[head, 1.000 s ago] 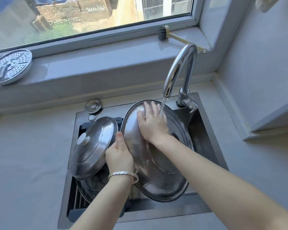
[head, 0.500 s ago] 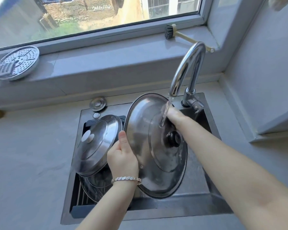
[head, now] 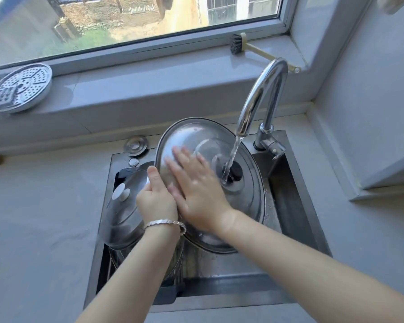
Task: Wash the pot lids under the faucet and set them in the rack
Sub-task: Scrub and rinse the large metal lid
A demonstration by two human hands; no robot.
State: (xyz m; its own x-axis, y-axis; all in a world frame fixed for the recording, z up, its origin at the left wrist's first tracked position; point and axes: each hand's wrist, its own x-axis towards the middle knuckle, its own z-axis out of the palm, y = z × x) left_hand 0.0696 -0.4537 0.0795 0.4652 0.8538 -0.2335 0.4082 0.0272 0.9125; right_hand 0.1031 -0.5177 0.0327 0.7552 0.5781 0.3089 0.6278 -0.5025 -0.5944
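- Head view, step in hand: I judged it to be the wash of the large lid (head: 191, 136), hand-scrubbing its face under running water. The lid stood tilted over the sink (head: 296, 206), domed face toward me, below the faucet (head: 264, 94). The water stream (head: 232, 157) landed at its dark knob (head: 236, 171).
- Left grip (head: 156, 201): fingers curled round the lid's left rim, thumb lying up along the face. It carried the lid. A bracelet (head: 165, 223) sat at that wrist.
- Right grip (head: 196, 185): flat, fingers straight and spread, palm pressed on the wet face left of the knob, with hold of nothing. The fingertips were blurred.
- A second lid (head: 124, 217), white-knobbed, leaned in the rack (head: 166, 294) at the sink's left side, just beside the left grip. I could not tell whether they touched.
- Next move, my estimate: finish rinsing the face, then carry the large lid left and stand it on edge in the rack next to the second lid. Wet steel is slippery and the slot looked tight, so it calls for a firm rim hold and a slow set-down.
- Surface and room: a pale grey worktop (head: 44, 217) surrounded the sink, with a round metal cap (head: 135, 144) behind its left corner. The window sill (head: 149, 73) carried a perforated steamer plate (head: 26, 87) at far left and a brush (head: 237, 46) behind the faucet. The window (head: 126, 17) gave daylight.
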